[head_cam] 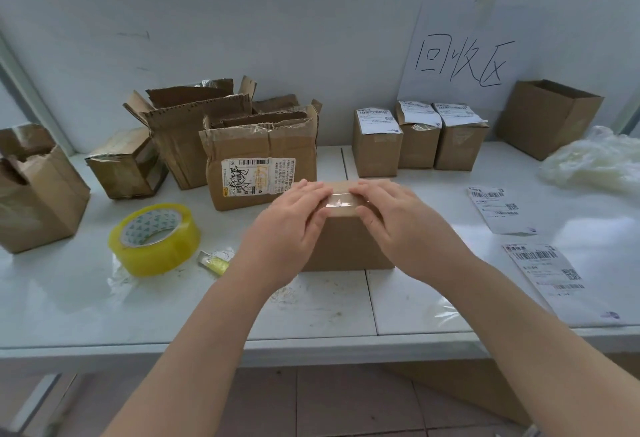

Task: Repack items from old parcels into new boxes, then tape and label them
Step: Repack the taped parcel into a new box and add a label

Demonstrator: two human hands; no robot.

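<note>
Small box (346,246) sits mid-table (415,298), near the front edge. Left hand (287,225) and right hand (405,225) lie flat on the lid, fingers straight, gripping nothing, pressing the tape strip (341,204). Probably light, stiff cardboard with slick tape; best held by the side walls.

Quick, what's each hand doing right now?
Left hand: open, fingers pressing flat on top of the box.
Right hand: open, pressing the tape strip on the same box.
</note>
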